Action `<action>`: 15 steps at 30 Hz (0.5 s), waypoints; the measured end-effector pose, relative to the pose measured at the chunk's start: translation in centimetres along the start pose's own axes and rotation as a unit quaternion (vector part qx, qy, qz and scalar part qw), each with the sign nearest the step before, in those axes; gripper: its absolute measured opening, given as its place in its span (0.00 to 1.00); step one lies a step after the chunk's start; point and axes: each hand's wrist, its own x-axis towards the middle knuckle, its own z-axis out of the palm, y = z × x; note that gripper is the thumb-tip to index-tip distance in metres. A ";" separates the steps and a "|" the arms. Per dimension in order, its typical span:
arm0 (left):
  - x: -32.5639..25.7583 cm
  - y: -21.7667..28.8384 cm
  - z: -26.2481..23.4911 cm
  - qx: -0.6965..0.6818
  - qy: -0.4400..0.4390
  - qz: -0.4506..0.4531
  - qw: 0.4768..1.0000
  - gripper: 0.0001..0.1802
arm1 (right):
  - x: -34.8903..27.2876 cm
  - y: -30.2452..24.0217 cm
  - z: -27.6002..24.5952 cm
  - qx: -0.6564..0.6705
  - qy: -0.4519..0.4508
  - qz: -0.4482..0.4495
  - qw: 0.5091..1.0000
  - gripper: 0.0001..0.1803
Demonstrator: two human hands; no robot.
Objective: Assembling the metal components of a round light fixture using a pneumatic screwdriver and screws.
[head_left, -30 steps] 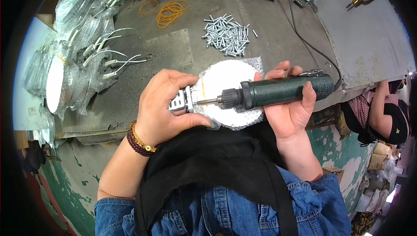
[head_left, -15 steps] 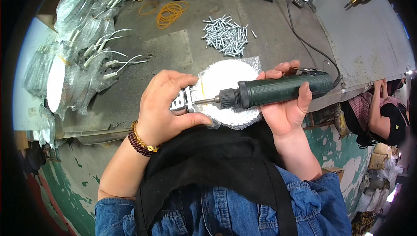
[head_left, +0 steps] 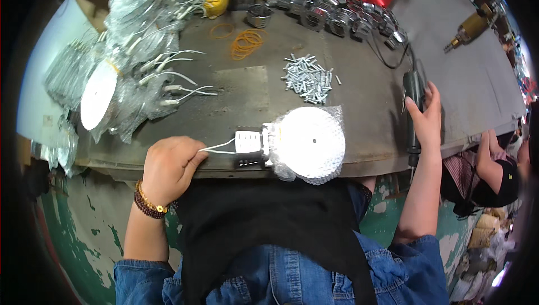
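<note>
My left hand [head_left: 173, 167] is closed in a pinch on thin white wires [head_left: 222, 149]. These run into a slotted metal housing [head_left: 248, 143] with a white label. The housing joins a bright white disc [head_left: 311, 153] in bubble wrap, lying at the table's front edge. At the right, my right hand [head_left: 428, 120] has its fingers apart beside a dark green electric screwdriver [head_left: 414, 94]. Its thumb lies across the tool's body, and the bit points toward the front edge.
A pile of silver screws [head_left: 309, 78] lies beyond the disc, with orange rubber bands [head_left: 246, 44] to its left. Metal housings [head_left: 337, 21] line the back. Bubble-wrapped wired parts [head_left: 132, 94] crowd the left. A brass-coloured power tool [head_left: 470, 27] is far right; another person [head_left: 483, 170] sits beyond.
The screwdriver has moved right, away from the housing, and turned bit toward me. My left hand has left the housing and now pinches its wires. The view has shifted.
</note>
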 end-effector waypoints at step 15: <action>-6.7 0.9 0.8 -0.465 -0.079 -0.297 0.830 0.08 | -3.5 -17.3 3.6 0.105 -0.449 -0.201 0.864 0.48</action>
